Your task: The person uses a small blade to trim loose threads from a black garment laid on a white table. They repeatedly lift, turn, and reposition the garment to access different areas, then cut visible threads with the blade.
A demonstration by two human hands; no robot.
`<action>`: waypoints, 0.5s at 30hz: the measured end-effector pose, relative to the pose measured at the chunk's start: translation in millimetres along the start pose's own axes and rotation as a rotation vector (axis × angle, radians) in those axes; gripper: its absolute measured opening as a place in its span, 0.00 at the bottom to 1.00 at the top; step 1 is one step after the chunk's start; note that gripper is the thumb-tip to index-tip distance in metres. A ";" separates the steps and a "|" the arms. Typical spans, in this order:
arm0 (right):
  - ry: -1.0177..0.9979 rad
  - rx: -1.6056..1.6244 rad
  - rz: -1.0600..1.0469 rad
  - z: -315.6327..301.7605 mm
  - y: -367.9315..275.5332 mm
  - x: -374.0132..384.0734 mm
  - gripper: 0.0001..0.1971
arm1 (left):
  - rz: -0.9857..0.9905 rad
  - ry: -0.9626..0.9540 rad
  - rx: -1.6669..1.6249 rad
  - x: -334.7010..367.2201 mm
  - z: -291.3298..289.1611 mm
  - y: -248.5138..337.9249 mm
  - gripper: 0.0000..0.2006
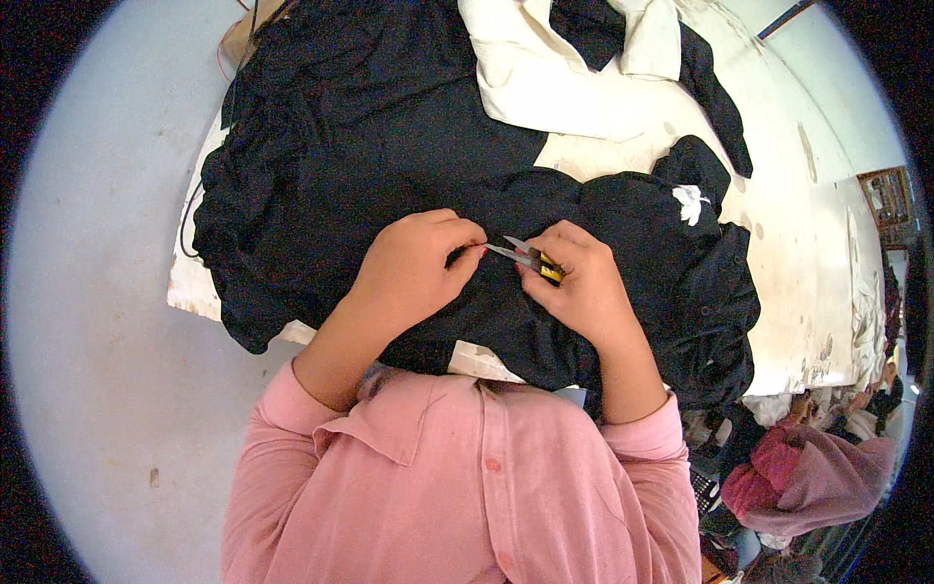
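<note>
My right hand point(586, 282) is closed round a pair of thread snips point(551, 269) with yellow and black on the grip. Their two metal blades point left, slightly parted, with the tips close to the fingers of my left hand point(413, 261). Thumb and forefinger of that left hand are pinched together; whatever is between them is too small to make out. Under both hands spreads a black garment point(321, 185), rumpled at its sides, with a few dark buttons at the right. A small white piece point(690, 202) lies on its right part.
The garment rests on a pale, stained table point(778, 282). White cloth point(555, 92) lies at the far side, beside more black fabric point(715, 92). A dark cord point(187, 229) hangs at the table's left edge. At the lower right is another person point(812, 477) in pink clothing.
</note>
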State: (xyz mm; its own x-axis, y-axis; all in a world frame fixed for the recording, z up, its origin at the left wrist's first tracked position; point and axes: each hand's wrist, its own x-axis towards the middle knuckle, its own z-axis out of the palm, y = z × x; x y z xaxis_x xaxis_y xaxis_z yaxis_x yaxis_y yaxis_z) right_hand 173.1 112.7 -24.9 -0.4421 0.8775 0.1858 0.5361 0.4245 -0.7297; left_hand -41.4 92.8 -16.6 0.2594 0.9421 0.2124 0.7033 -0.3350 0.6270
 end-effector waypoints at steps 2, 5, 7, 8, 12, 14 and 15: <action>0.009 0.009 -0.007 0.4 3.4 0.1 0.09 | -0.009 0.020 0.007 1.4 2.1 1.5 0.05; 0.022 0.035 0.022 -1.3 5.4 3.6 0.09 | -0.007 0.043 0.020 3.6 4.3 4.9 0.05; 0.034 0.060 0.045 -1.8 6.5 4.7 0.07 | -0.015 0.044 0.000 4.4 5.3 6.2 0.05; 0.043 0.074 0.052 -1.2 8.0 4.7 0.07 | -0.014 0.036 -0.002 5.2 6.0 6.4 0.05; 0.029 0.132 0.135 -3.7 9.2 5.9 0.05 | -0.006 0.045 -0.046 7.1 9.9 7.3 0.05; 0.043 0.184 0.124 -2.8 14.8 6.0 0.06 | -0.036 0.028 -0.085 7.3 9.9 8.2 0.06; 0.049 0.210 0.118 -2.4 16.3 6.0 0.06 | -0.073 0.001 -0.101 6.4 8.8 8.8 0.07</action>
State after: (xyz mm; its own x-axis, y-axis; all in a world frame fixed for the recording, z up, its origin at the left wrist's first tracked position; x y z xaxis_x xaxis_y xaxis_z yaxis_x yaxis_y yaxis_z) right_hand 180.9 125.5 -34.2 -0.3469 0.9302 0.1196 0.4182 0.2675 -0.8681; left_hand -27.7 95.8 -16.3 0.2092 0.9641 0.1637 0.6498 -0.2622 0.7135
